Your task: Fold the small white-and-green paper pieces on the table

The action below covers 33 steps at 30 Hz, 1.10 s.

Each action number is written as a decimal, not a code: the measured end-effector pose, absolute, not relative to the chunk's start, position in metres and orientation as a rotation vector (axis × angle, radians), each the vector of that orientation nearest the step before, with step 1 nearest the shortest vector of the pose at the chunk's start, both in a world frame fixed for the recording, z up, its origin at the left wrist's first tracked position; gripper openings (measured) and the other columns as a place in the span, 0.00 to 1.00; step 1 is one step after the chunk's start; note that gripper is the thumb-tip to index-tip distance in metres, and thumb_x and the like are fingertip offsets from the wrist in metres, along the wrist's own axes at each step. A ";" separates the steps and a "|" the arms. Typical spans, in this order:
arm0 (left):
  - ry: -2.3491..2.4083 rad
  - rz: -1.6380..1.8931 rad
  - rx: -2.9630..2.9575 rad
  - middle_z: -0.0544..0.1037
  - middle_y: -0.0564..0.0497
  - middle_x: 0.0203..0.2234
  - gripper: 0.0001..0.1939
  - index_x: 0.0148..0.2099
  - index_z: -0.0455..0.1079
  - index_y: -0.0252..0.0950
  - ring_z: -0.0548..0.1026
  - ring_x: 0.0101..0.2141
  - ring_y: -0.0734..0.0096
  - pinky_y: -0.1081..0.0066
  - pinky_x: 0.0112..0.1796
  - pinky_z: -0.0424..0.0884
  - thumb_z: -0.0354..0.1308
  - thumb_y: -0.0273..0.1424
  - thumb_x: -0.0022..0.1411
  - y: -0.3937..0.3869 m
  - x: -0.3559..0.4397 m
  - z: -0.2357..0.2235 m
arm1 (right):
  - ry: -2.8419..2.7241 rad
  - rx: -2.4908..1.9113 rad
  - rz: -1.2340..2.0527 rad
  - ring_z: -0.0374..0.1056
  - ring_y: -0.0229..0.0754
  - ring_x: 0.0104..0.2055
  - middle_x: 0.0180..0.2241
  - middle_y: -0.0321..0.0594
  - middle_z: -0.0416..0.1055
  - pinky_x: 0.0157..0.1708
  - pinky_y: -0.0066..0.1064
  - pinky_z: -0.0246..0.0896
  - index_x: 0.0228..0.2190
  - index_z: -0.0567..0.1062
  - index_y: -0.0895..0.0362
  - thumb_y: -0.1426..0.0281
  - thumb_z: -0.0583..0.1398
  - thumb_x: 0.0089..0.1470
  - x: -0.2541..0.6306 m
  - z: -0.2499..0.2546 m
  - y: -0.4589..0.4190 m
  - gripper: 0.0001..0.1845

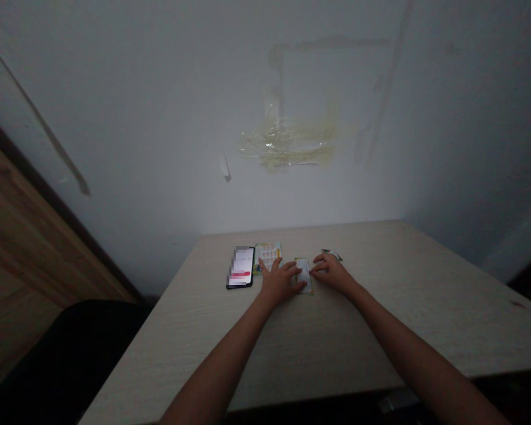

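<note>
My left hand (279,283) lies with its fingers spread, the fingertips resting on a small, pale printed paper packet (304,276) with yellow-green edges. At that packet's right edge, my right hand (334,274) is closed, its thumb and index finger pinched at the border. A second printed sheet (268,252), white, yellow and green with rows of small pictures, lies beyond my left hand and is partly covered by it. Just behind my right hand lies a small green-and-white piece (334,254), partly hidden by the knuckles.
A phone (241,268) with a lit screen, partly pixelated, lies left of the printed sheet. All of this rests on a pale wooden table (336,348) against a grey wall with peeling tape (287,147). A dark chair-like shape (71,348) stands at left, beside wooden boards (30,236).
</note>
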State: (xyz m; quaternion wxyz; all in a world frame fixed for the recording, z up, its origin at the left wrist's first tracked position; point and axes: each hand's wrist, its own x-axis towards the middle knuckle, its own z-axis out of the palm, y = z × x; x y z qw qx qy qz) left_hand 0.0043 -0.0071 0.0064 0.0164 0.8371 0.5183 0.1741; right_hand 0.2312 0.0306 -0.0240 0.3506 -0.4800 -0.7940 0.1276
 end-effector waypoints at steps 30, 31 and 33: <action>1.619 0.494 2.623 0.69 0.60 0.59 0.22 0.54 0.68 0.59 0.55 0.63 0.43 0.21 0.52 0.26 0.53 0.54 0.60 -0.004 0.004 0.005 | -2.114 -1.448 0.105 0.64 0.46 0.46 0.42 0.47 0.72 0.50 0.36 0.58 0.38 0.82 0.57 0.68 0.57 0.60 0.215 -0.016 0.042 0.13; 1.619 0.492 2.624 0.69 0.60 0.59 0.22 0.54 0.68 0.59 0.55 0.63 0.43 0.21 0.52 0.26 0.52 0.54 0.60 -0.004 0.004 0.005 | -2.114 -1.453 0.098 0.64 0.46 0.46 0.42 0.47 0.72 0.51 0.36 0.57 0.38 0.82 0.57 0.67 0.57 0.61 0.215 -0.016 0.042 0.13; 1.623 0.488 2.627 0.68 0.60 0.59 0.22 0.55 0.68 0.59 0.55 0.63 0.43 0.21 0.52 0.27 0.52 0.54 0.61 -0.004 0.004 0.004 | -2.117 -1.460 0.084 0.64 0.46 0.46 0.42 0.47 0.71 0.51 0.36 0.57 0.39 0.82 0.57 0.67 0.56 0.61 0.214 -0.015 0.042 0.14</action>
